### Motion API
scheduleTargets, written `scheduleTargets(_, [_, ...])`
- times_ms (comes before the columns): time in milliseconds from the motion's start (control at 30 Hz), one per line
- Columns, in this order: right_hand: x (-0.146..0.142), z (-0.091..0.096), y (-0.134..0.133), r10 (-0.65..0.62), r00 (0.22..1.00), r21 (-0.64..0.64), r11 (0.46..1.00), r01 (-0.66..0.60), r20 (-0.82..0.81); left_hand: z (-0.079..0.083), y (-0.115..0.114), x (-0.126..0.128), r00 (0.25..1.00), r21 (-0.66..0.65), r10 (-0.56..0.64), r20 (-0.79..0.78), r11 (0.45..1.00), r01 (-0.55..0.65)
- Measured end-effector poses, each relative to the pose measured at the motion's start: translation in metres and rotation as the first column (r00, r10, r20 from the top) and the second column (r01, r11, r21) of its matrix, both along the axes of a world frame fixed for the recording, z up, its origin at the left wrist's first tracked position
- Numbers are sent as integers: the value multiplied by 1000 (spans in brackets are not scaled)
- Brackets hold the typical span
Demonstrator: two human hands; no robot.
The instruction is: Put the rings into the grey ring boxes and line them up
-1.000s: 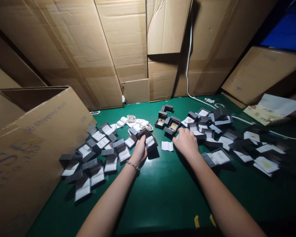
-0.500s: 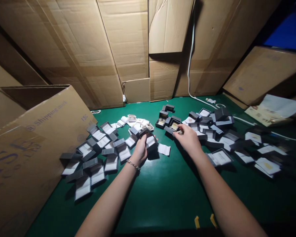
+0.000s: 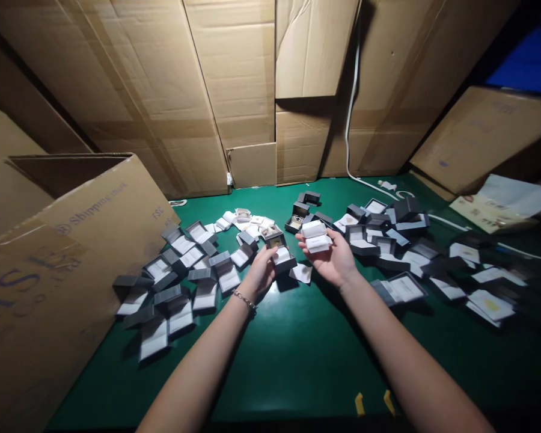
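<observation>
My left hand (image 3: 260, 272) is closed round a small dark jewelry box (image 3: 285, 260), which stands open with white lining showing. To its right, my right hand (image 3: 339, 260) is turned palm up, fingers curled round a white box insert (image 3: 316, 237) made of two padded-looking parts. Just behind the insert sits an open dark box with shiny contents (image 3: 297, 220), too small to make out. A white paper slip (image 3: 300, 273) lies on the green table (image 3: 279, 361) below and between my hands.
Open dark boxes (image 3: 225, 270) spread over the left of the table, and more boxes (image 3: 406, 285) over the right. White inserts (image 3: 252, 224) are heaped at the back. A large carton (image 3: 130, 210) stands left; cardboard (image 3: 234, 72) walls the back, with a white cable (image 3: 349, 132).
My right hand has turned from reaching palm down at the dark boxes to palm up, with a white insert now in it. The box in my left hand has tilted, showing more of its inside.
</observation>
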State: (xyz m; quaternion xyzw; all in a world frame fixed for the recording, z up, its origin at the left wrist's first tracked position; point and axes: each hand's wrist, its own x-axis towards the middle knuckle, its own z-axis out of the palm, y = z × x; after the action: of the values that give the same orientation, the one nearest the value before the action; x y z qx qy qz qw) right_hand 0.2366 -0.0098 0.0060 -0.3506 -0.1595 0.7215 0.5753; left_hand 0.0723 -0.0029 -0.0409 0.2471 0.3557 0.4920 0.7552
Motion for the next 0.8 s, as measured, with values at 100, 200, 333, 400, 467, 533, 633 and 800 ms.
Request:
scheduleTargets(100, [-5,1,-4,45,996,-6,999,-45,-74,0,0,0,1000,9,-2,22,1000,2])
scheduleTargets(200, [-7,1,-6,65,995,-4,998,-65,-82,-1,1,0,999,-7,12,45,1000,-12])
scheduleTargets(333, [-7,0,-7,124,990,14,992,-123,-69,-3,1,0,998,-31,15,65,999,-13])
scheduleTargets(400, [-7,-2,-7,148,988,35,989,-146,-54,-3,2,0,997,-35,2,72,999,1])
scheduleTargets(467, [-6,-4,-6,150,988,50,988,-148,-36,-1,1,0,996,-33,-12,90,999,15])
scheduleTargets(533, [-6,-6,-6,148,989,58,988,-146,-23,1,1,0,994,-30,-26,110,999,30])
scheduleTargets(633, [-7,-6,-6,161,987,67,985,-159,-18,3,1,0,990,-25,-58,128,998,62])
scheduleTargets(800, [-7,-4,-7,153,988,58,987,-151,-26,1,3,0,989,-38,-52,140,998,58])
